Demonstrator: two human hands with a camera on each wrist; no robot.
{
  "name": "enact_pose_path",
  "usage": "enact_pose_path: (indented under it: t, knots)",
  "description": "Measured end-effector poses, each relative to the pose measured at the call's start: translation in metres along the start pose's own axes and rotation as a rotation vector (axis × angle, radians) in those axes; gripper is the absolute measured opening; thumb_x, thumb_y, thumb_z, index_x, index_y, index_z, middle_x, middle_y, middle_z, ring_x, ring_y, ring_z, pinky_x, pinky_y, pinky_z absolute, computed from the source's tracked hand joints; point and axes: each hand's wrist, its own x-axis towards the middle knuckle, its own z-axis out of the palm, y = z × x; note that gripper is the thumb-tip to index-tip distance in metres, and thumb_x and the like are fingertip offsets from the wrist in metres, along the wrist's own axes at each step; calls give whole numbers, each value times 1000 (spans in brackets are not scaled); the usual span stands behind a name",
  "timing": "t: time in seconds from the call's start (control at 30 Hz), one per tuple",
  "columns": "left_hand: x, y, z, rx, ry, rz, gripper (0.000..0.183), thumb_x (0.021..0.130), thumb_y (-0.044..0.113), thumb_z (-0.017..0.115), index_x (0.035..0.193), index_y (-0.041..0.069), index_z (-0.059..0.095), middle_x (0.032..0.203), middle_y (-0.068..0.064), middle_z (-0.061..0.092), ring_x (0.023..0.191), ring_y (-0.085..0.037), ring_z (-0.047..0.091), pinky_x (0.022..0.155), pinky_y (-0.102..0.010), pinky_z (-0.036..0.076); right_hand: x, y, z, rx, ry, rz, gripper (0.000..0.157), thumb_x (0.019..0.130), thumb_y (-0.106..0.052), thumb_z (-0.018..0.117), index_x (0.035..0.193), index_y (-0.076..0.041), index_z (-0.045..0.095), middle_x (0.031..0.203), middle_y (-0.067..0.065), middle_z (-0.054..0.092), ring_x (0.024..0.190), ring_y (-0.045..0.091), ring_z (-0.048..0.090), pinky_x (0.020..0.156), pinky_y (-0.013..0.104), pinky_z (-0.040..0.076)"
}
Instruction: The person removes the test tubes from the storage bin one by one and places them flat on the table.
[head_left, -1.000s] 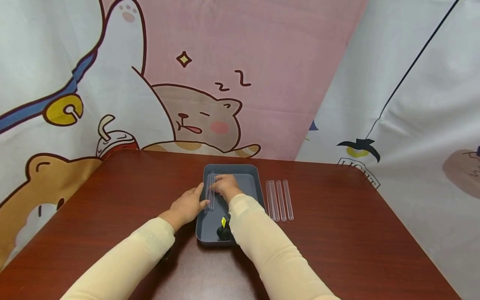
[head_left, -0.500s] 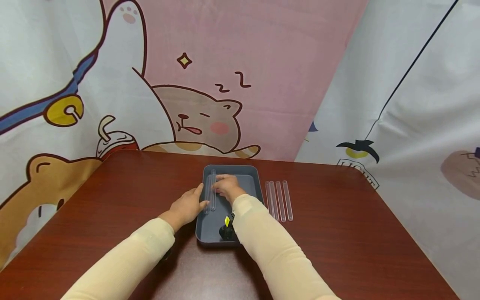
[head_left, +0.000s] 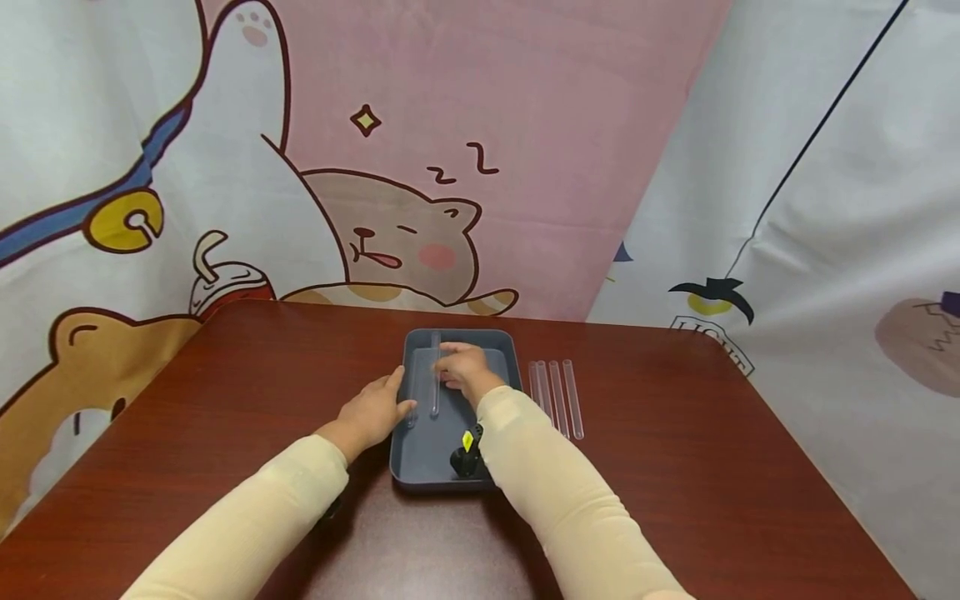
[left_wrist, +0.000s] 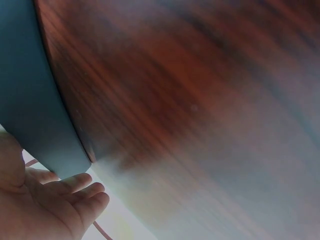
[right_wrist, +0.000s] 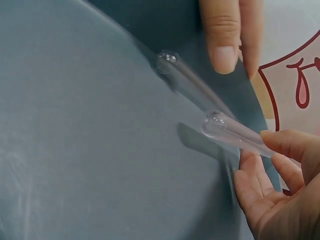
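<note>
Black wrist device point(head_left: 465, 460) with yellow diamond mark on right wrist. Left hand point(head_left: 366, 417) at left rim of grey rectangular tray point(head_left: 423, 462), thumb extended toward inside, fingers loose. Right hand point(head_left: 467, 371) pinches clear tube point(right_wrist: 237, 136) narrowly between thumb and fingers, over tray; hollow, slender, rounded end. Second tube point(right_wrist: 192, 85) lies in tray along left side. Four similar tubes point(head_left: 559, 396) side by side on brown table point(head_left: 675, 467), just right of tray. Behind, cartoon backdrop point(head_left: 562, 108): two Z-shaped marks point(head_left: 482, 158) above sleeping cat; farther right, lettering point(head_left: 712, 340), apparently "LIGHT", partly cut off by table edge.
</note>
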Motion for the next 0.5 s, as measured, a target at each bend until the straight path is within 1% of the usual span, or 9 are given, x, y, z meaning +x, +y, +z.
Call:
enact_pose_path:
  t: [0.2, 0.37, 0.5]
  knots:
    - [0, -1, 1, 0, 4, 11, 74, 100, 35, 53, 153, 0, 16, 152, -24, 32, 139, -41, 31, 106, -57, 35, -2, -7, -9, 15, -14, -10, 48, 81, 6, 68, 126, -11, 65, 96, 11, 71, 73, 15, 62, 81, 38, 55]
    - [0, -1, 0, -2, 15, 18, 74, 99, 34, 54, 153, 0, 17, 151, -25, 33, 139, -41, 32, 107, -57, 34, -5, -15, -17, 23, -20, -28, 48, 81, 5, 69, 126, -11, 65, 87, 8, 71, 68, 13, 60, 84, 41, 54]
    - [1, -2, 0, -7, 8, 14, 74, 100, 35, 53, 154, 1, 17, 152, -24, 31, 139, -41, 30, 107, -57, 32, -8, -20, -24, 28, -29, -43, 47, 82, 4, 69, 127, -11, 64, 86, 8, 71, 65, 12, 61, 89, 43, 53]
